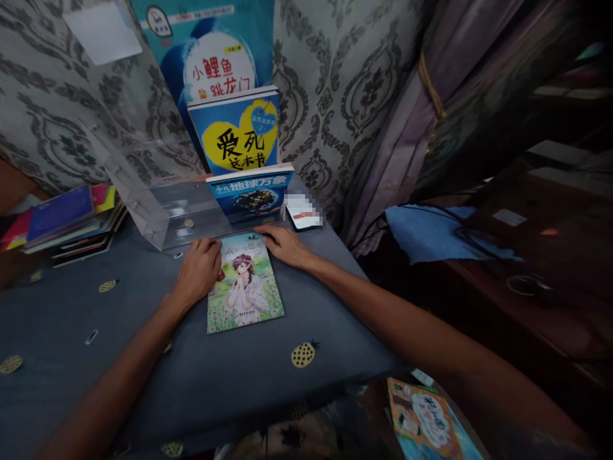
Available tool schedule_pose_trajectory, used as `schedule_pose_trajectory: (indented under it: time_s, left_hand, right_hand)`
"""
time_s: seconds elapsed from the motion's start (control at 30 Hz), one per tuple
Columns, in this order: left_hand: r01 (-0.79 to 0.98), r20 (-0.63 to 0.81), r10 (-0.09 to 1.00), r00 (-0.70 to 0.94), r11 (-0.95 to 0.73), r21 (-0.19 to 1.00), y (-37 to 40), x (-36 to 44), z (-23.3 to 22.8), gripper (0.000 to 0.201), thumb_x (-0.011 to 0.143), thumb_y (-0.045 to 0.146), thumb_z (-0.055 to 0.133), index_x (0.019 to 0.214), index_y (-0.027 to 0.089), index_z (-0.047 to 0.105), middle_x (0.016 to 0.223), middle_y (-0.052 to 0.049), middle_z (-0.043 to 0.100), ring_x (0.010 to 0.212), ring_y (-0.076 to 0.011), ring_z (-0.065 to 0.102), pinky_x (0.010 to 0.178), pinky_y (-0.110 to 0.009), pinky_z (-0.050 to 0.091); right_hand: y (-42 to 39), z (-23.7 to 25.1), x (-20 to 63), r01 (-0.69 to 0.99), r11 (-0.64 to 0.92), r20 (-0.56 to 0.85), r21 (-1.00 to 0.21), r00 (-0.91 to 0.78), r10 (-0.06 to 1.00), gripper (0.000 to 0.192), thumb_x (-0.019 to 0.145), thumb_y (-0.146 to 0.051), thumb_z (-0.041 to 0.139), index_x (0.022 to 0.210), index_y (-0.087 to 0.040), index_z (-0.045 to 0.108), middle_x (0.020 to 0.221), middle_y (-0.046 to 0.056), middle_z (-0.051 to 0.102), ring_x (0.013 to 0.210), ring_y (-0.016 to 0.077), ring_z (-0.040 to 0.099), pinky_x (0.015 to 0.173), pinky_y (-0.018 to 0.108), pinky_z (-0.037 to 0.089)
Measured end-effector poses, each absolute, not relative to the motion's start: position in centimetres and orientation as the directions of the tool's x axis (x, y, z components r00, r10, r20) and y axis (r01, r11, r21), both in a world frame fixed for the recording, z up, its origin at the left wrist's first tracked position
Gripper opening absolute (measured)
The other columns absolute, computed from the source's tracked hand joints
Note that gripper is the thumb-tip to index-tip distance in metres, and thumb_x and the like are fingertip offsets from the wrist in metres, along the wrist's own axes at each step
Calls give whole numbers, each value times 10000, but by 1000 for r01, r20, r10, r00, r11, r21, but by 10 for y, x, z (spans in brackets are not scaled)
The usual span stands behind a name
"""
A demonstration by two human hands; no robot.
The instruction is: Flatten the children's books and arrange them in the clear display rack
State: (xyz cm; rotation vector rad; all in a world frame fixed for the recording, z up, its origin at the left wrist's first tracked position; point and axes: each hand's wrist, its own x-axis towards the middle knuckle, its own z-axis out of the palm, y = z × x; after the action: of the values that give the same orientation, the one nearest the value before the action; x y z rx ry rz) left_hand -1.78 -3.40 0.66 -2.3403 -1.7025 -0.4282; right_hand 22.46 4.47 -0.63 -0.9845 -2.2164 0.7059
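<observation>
A thin book (246, 284) with a drawn figure and flowers on its cover lies flat on the cloth-covered table. My left hand (198, 269) rests at its upper left edge, fingers bent and close together against the side. At the upper right corner, my right hand (285, 245) has its fingers curled over the edge. Just beyond, a clear acrylic stand (148, 217) holds a blue earth book (253, 198), a blue book with a yellow heart (239, 134) and a taller teal book (211, 38) at the back. The undersides of my fingers are hidden.
A phone (304, 212) lies right of the stand, its screen partly blurred. Books are piled at the left (62, 220). Below the table's front edge, an orange-covered book (424, 418) shows. Patterned curtain (335, 83) hangs behind; a blue cloth (428, 233) lies at right.
</observation>
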Motion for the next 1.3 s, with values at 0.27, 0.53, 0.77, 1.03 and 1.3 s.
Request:
schedule_pose_trajectory:
  time_s: [0.27, 0.53, 0.77, 1.03, 1.3]
  left_hand:
    - [881, 272, 846, 458, -474, -9, -15, 7, 13, 417, 920, 110, 399, 1255, 113, 649, 1189, -154, 632, 1073, -290, 556, 944, -446, 495]
    - [779, 195, 775, 601, -622, 74, -12, 34, 15, 476, 876, 72, 434, 1287, 181, 649, 1283, -116, 620, 1128, -279, 546, 964, -448, 467]
    - [699, 188, 709, 680, -704, 126, -40, 36, 16, 463, 909, 86, 435, 1295, 227, 649, 1278, -93, 641, 1183, -266, 539, 988, -449, 448]
    - [599, 191, 634, 749, -772, 214, -82, 39, 20, 478, 954, 95, 419, 1347, 284, 615, 1313, -90, 625, 1197, -255, 552, 1025, -475, 445]
    - [568, 175, 624, 761, -773, 284, -121, 42, 29, 464, 995, 112, 391, 1366, 295, 601, 1342, -88, 615, 1254, -253, 536, 1037, -487, 471]
  right_hand:
    - [54, -17, 225, 389, 596, 345, -702, -546, 763, 435, 948, -76, 404, 1342, -134, 580, 1289, 112, 709, 1239, 192, 638, 1083, 404, 475]
    - [50, -17, 224, 410, 641, 368, -649, -567, 736, 461, 926, -48, 386, 1320, -144, 606, 1360, 101, 668, 1276, 204, 610, 1112, 413, 453]
    - [47, -16, 223, 441, 650, 356, -619, -580, 733, 474, 907, -68, 434, 1336, -164, 612, 1357, 82, 671, 1262, 223, 613, 1104, 408, 456]
    - [41, -13, 223, 504, 669, 332, -547, -603, 726, 423, 937, -159, 493, 1349, -132, 589, 1361, 122, 656, 1267, 262, 595, 1107, 424, 440]
    - [37, -15, 219, 529, 708, 366, -467, -613, 700, 403, 941, -176, 496, 1330, -152, 602, 1387, 105, 632, 1312, 267, 542, 1129, 441, 422]
